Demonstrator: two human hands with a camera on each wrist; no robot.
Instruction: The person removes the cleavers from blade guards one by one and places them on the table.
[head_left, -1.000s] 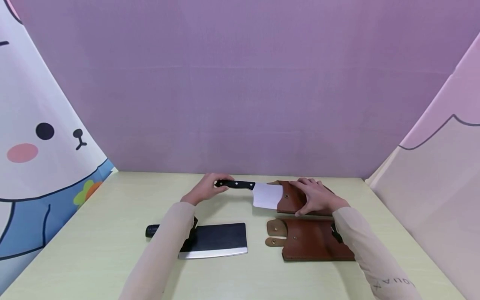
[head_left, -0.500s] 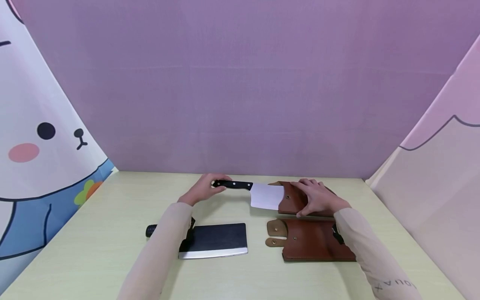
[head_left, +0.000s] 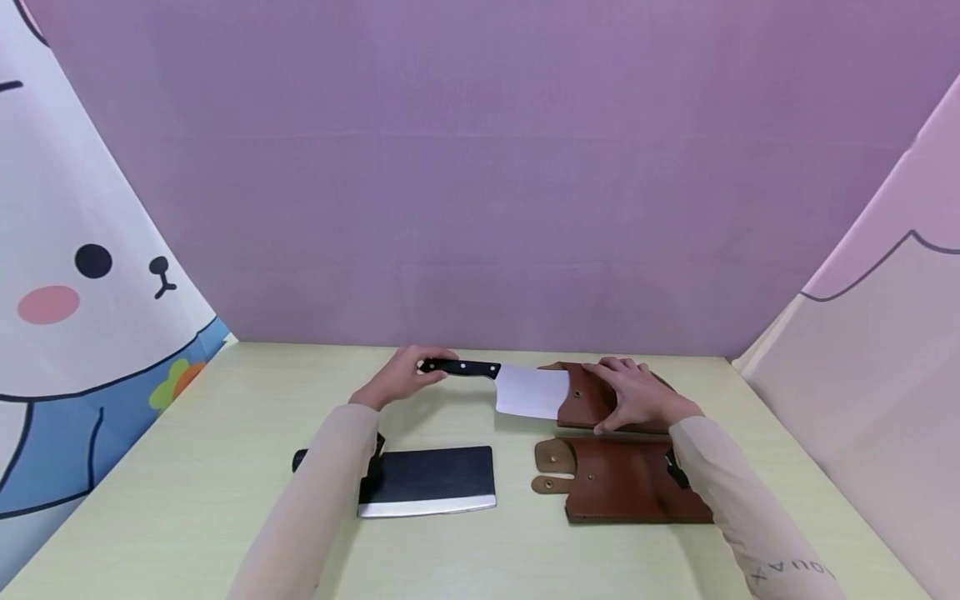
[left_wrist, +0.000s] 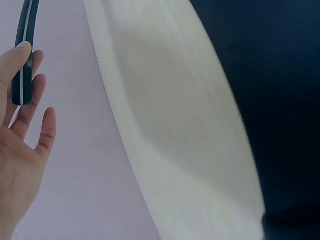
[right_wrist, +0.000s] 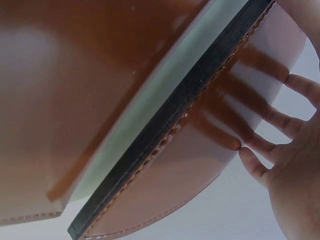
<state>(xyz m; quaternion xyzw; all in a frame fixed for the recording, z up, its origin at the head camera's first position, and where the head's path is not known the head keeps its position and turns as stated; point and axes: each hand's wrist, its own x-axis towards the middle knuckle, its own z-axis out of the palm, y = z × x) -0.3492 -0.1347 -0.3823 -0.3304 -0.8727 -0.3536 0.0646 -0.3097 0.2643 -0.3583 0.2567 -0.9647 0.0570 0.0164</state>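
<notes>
My left hand (head_left: 397,377) pinches the end of a black riveted handle (head_left: 467,367) belonging to a small cleaver. The left wrist view shows that handle (left_wrist: 26,35) between thumb and fingers. The cleaver's bright blade (head_left: 531,392) points right, its front part hidden inside a brown leather sheath (head_left: 573,407). My right hand (head_left: 637,395) rests across the sheath, thumb at the near edge. In the right wrist view its spread fingers (right_wrist: 280,120) touch the glossy leather (right_wrist: 150,195) with their tips.
Nearer on the table (head_left: 495,562) lies a larger cleaver (head_left: 442,475) with a dark blade, its handle partly behind the left sleeve. A second brown sheath (head_left: 630,487) with strap tabs lies under the right forearm. A purple wall (head_left: 480,208) stands behind the table.
My left hand has moved left with the small cleaver. More of its blade shows outside the sheath now. My right hand and the sheath have barely shifted.
</notes>
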